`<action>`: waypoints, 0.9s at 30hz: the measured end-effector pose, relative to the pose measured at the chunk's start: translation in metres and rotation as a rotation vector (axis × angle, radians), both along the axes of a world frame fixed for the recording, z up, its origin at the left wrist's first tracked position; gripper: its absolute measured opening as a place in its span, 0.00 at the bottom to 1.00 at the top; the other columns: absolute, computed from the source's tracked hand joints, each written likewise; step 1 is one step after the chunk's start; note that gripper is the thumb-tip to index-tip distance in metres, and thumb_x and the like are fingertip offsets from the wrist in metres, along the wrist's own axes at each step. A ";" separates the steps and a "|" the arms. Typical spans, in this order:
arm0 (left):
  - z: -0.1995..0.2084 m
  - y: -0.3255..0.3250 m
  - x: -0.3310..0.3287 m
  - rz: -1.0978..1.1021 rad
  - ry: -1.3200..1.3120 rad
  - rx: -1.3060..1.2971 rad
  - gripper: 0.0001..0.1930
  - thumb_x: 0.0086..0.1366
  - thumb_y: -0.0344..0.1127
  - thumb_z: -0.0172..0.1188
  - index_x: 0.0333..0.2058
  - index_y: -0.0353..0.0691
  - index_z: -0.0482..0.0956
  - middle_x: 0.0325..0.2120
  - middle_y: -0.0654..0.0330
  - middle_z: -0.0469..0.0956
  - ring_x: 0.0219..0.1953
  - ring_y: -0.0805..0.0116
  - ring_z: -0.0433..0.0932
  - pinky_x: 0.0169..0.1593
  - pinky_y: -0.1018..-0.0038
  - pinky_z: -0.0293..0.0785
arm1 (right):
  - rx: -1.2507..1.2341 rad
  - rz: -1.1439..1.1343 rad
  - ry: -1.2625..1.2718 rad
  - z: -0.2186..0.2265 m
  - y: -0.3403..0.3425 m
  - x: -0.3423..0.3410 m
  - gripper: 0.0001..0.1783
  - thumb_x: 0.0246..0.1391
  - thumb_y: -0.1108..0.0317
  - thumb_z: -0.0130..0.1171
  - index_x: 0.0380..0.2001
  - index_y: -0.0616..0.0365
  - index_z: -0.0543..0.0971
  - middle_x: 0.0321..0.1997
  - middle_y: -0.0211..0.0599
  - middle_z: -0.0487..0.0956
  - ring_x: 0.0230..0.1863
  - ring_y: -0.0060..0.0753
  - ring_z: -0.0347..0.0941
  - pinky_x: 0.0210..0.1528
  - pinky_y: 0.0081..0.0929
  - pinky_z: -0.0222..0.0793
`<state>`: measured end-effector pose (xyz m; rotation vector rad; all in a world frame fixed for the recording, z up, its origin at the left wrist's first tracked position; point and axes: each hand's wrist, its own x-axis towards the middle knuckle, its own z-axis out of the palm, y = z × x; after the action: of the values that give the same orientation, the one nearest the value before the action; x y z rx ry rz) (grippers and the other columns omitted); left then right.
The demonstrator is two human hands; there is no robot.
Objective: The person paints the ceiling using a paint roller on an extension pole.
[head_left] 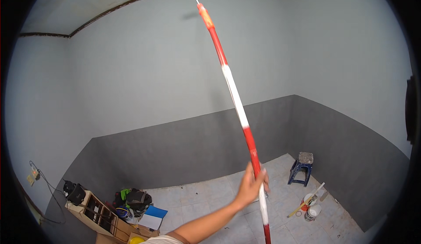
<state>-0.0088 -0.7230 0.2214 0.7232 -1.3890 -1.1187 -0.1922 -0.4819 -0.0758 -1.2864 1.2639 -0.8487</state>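
A long red and white pole (pixel 234 97) rises from the lower middle of the view up to the ceiling edge, ending in an orange grip and a thin metal wire arm at the top. One hand (pixel 253 183) is shut around the pole's lower red part; its forearm comes in from the bottom centre, so I cannot tell for sure which hand it is, and it looks like my left. The roller head itself is cut off at the top edge. My other hand is out of view.
The walls are light grey above and dark grey below. A blue stool (pixel 301 168) stands in the far corner, with paint cans (pixel 312 211) and a stick beside it. A wooden shelf unit (pixel 98 213), bags (pixel 137 199) and a blue folder lie at lower left.
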 end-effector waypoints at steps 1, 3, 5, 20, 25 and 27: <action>-0.029 0.009 -0.005 -0.004 -0.006 0.041 0.09 0.76 0.35 0.49 0.48 0.41 0.61 0.29 0.58 0.75 0.26 0.70 0.80 0.31 0.72 0.79 | -0.009 -0.074 0.032 0.009 0.004 0.000 0.24 0.64 0.52 0.60 0.44 0.69 0.78 0.28 0.37 0.76 0.32 0.31 0.67 0.34 0.37 0.66; -0.080 0.027 -0.019 -0.079 -0.011 0.121 0.09 0.76 0.35 0.50 0.48 0.39 0.62 0.30 0.59 0.75 0.29 0.70 0.80 0.37 0.72 0.79 | -0.023 -0.142 0.033 0.000 0.007 0.001 0.23 0.64 0.54 0.60 0.42 0.69 0.77 0.28 0.36 0.76 0.32 0.29 0.66 0.33 0.37 0.66; -0.138 0.040 -0.021 -0.142 -0.020 0.205 0.11 0.76 0.35 0.50 0.51 0.37 0.63 0.38 0.56 0.76 0.38 0.68 0.81 0.46 0.70 0.78 | -0.025 -0.157 0.018 -0.007 -0.002 0.005 0.22 0.63 0.55 0.61 0.41 0.69 0.77 0.29 0.36 0.75 0.32 0.28 0.65 0.33 0.36 0.65; -0.260 0.079 0.081 -0.387 -0.608 0.624 0.26 0.67 0.42 0.66 0.59 0.41 0.71 0.43 0.49 0.81 0.43 0.56 0.84 0.44 0.61 0.83 | 0.215 -0.248 -0.165 -0.037 0.014 0.034 0.15 0.66 0.63 0.60 0.43 0.67 0.78 0.31 0.31 0.76 0.29 0.24 0.69 0.32 0.28 0.69; -0.234 0.076 0.090 -0.356 -0.471 0.822 0.28 0.65 0.39 0.68 0.61 0.38 0.69 0.43 0.50 0.82 0.36 0.61 0.84 0.43 0.65 0.82 | 0.257 -0.388 -0.106 -0.013 -0.030 0.042 0.15 0.66 0.59 0.58 0.40 0.63 0.77 0.27 0.27 0.73 0.29 0.23 0.66 0.31 0.27 0.66; -0.260 0.036 0.097 -0.429 -0.300 0.642 0.28 0.68 0.40 0.65 0.63 0.40 0.68 0.46 0.53 0.80 0.42 0.64 0.81 0.48 0.66 0.79 | 0.154 -0.503 -0.162 0.011 -0.063 0.050 0.17 0.67 0.60 0.54 0.40 0.66 0.77 0.26 0.29 0.72 0.29 0.28 0.65 0.33 0.33 0.66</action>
<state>0.0883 -0.6869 -0.0386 1.1117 -1.4791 -1.9018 -0.1424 -0.5452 -0.0644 -0.7663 1.5132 -1.1565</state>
